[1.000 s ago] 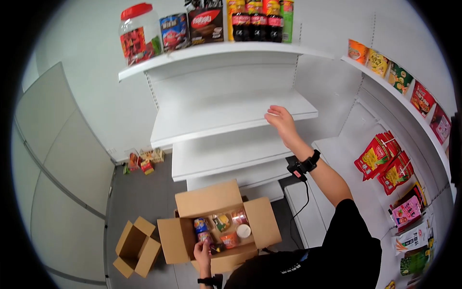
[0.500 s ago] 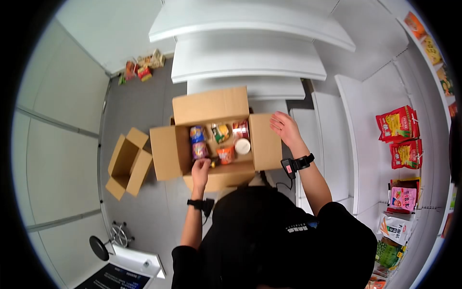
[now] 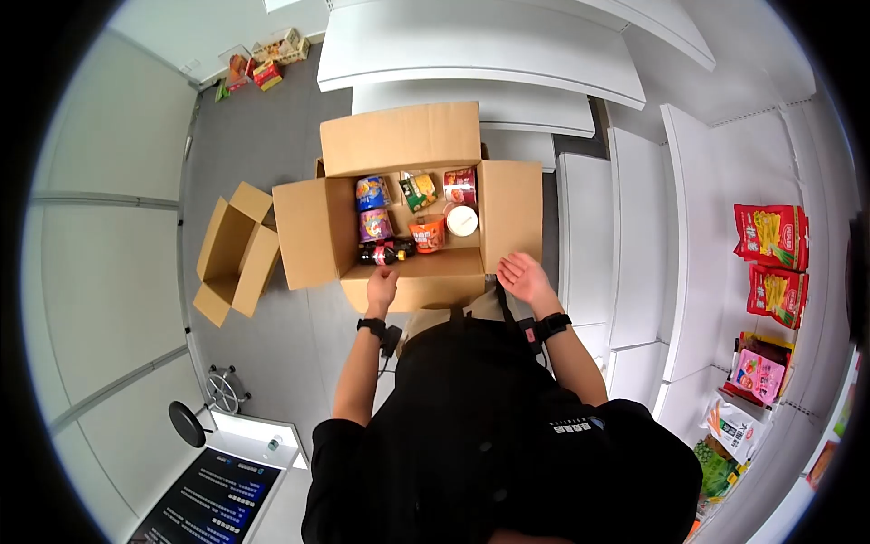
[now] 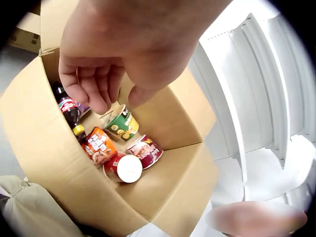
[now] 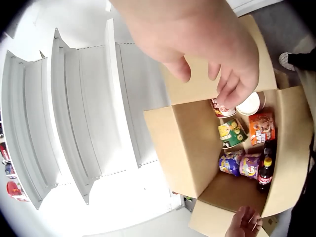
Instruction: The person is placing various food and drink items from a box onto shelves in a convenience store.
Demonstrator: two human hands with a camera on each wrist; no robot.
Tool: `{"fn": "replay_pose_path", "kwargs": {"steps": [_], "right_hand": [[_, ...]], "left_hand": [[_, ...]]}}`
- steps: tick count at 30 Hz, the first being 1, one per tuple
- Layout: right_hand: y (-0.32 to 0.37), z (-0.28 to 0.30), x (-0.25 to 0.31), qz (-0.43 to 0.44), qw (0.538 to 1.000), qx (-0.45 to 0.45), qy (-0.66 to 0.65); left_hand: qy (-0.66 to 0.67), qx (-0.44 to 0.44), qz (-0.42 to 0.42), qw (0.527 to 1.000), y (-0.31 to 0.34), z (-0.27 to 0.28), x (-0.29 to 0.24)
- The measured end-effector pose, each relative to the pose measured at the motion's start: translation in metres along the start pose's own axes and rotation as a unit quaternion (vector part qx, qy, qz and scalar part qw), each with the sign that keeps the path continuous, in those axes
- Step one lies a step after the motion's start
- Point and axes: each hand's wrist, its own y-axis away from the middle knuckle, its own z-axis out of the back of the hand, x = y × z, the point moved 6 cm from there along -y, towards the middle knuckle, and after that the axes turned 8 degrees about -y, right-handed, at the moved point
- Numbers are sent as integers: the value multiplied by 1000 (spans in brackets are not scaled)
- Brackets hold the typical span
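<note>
An opened cardboard box (image 3: 408,295) holds several snack tubs and dark cola bottles (image 3: 379,254) with red labels. Inside are a blue tub (image 3: 372,193), a purple tub (image 3: 374,225), a green-and-yellow tub (image 3: 419,192), an orange tub (image 3: 428,234), a dark red tub (image 3: 459,186) and a white-lidded tub (image 3: 462,220). My left hand (image 3: 381,287) is over the near flap beside the bottles, fingers loosely bent with nothing in them, as the left wrist view shows. Over the near corner of the right flap is my right hand (image 3: 523,275), palm up, holding nothing.
White shelves (image 3: 480,45) rise beyond the box, with more white units to its right. A smaller open carton (image 3: 237,254) sits on the floor at left. Red snack bags (image 3: 770,236) hang on the right wall. Packages (image 3: 267,74) lie in the far corner.
The view has tipped down from the shelves to the box. My right hand has come down from shelf height to the box's right flap. The left hand has drawn back slightly from the bottles.
</note>
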Motion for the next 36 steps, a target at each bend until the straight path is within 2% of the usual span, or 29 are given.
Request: {"fn": "replay_pose_path", "kwargs": {"steps": [2,6,12,15,21,24,28,29,32,33,34,36], "right_hand": [[-7,15,-5,-13,1000,-8,2],[-11,29,-14,-22,999,-30,17],[-10,50,-20,-37,998,-42,41],[3,59,-19,-47,997,-53,37],[13,62,-13,-53,997,-49,39],[13,68,-15,-59,997,-43,27],[17,71,-18,-82,996,-23,26],[18,70,-19,-83,996,-25,29],[18,76,-22,-95,994,-22,40],[20,78,-24,-94,994,-32,43],[22,80,-25,-93,994,-43,46],[24,83,-24,-96,993,-51,45]], "left_hand": [[-97,15,18,995,-14,-10,24],[-186,15,54,981,-1,-5,12],[-263,41,11,964,-12,-22,10],[-291,58,47,954,-31,-30,11],[-272,70,38,959,-56,-41,10],[-307,96,43,946,-67,-54,17],[-396,140,27,907,-90,-74,37],[-440,150,23,885,-93,-79,40],[-475,165,63,862,-101,-82,34],[-494,158,66,852,-107,-88,40],[-488,125,64,861,-113,-91,46],[-483,116,73,865,-125,-98,57]]}}
